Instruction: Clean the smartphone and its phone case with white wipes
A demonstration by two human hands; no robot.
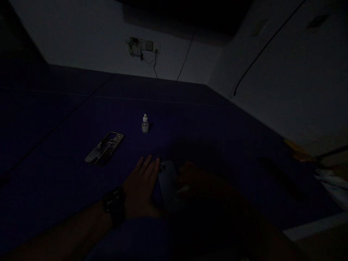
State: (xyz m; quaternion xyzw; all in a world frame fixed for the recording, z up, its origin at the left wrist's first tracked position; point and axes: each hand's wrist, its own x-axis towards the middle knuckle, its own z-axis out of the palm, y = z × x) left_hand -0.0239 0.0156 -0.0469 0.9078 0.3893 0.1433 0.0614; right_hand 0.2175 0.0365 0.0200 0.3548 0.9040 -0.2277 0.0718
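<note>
A smartphone (168,181) lies back up on the dark blue surface, its camera lenses at the far left corner. My left hand (140,186), with a dark watch on the wrist, rests flat along the phone's left edge, fingers stretched forward and thumb near its lower end. On the phone's right side is my right hand (194,179), its fingers curled in over the back. A small pale patch shows at these fingers; darkness hides what it is. Beyond the phone stands a small dropper bottle (145,127) with a white top. A patterned phone case (105,148) lies to the left.
A dim, long dark object (280,177) lies on the right side of the surface. Farther right are blurred orange and white items (301,156). Sockets with cables (146,45) and a small plant (129,45) are on the back wall. The room is very dark.
</note>
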